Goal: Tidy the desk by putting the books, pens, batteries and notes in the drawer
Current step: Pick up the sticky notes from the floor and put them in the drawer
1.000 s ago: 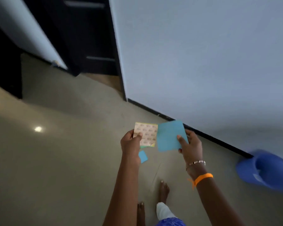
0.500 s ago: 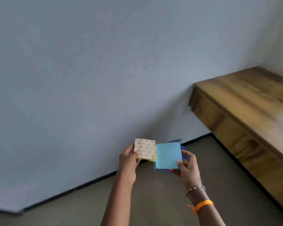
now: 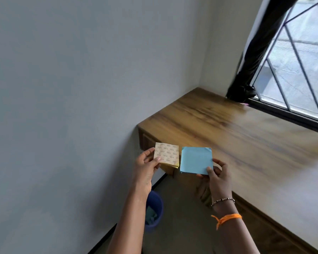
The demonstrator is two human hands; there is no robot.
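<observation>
Left hand (image 3: 145, 165) pinches tan note pad (image 3: 166, 154); right hand (image 3: 216, 177) pinches blue note (image 3: 195, 160); desk (image 3: 246, 136) blurred.

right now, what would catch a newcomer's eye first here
Two note pads held up side by side: the left hand pinches a tan patterned pad, the right hand a blue pad. Behind them a wooden desk runs under a barred window.
</observation>
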